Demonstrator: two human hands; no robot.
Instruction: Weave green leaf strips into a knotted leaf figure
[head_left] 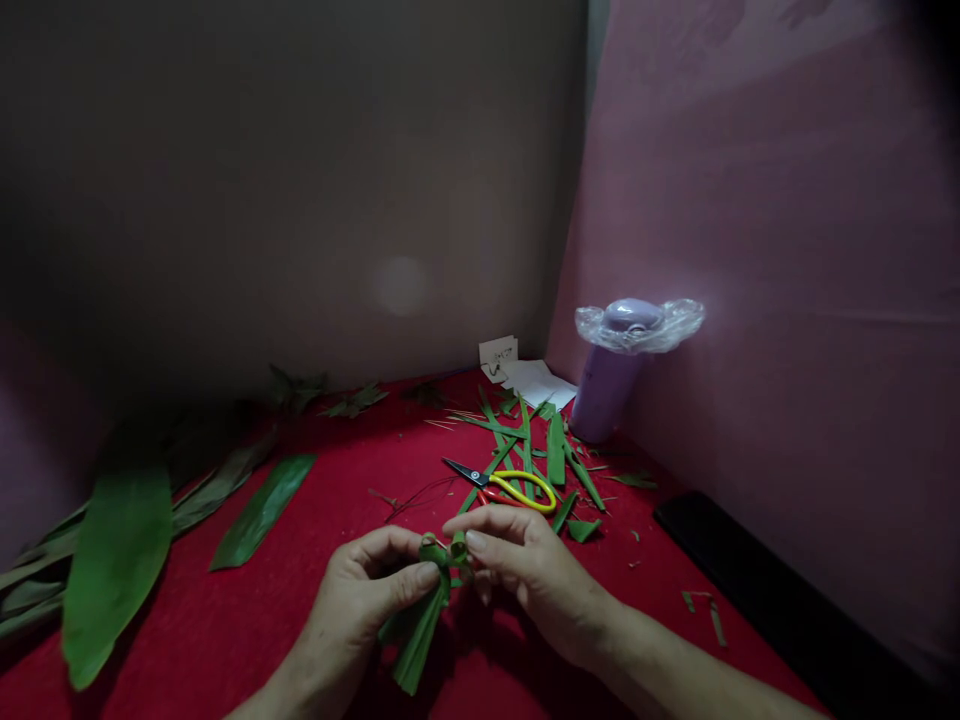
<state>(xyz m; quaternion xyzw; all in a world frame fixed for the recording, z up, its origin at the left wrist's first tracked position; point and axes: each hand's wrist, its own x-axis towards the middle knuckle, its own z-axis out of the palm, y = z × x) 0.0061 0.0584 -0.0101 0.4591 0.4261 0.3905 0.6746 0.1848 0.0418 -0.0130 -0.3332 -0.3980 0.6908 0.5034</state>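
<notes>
My left hand (375,590) pinches a folded green leaf (420,640) near its top, and the leaf's long pleated end hangs down below the fingers. A small rolled piece of leaf (458,545) is pinched at the fingertips of my right hand (525,570), right beside the folded leaf. Whether the two pieces are joined is hard to make out. Just beyond my hands lies a pair of scissors (510,490) with one yellow handle loop, one red one and dark blades pointing left.
Cut leaf strips (525,440) lie scattered behind the scissors. Large leaves (120,560) spread along the left of the red cloth (337,480). A purple bottle (604,390) with plastic around its top stands by white papers (536,382). A long black object (757,580) lies at right.
</notes>
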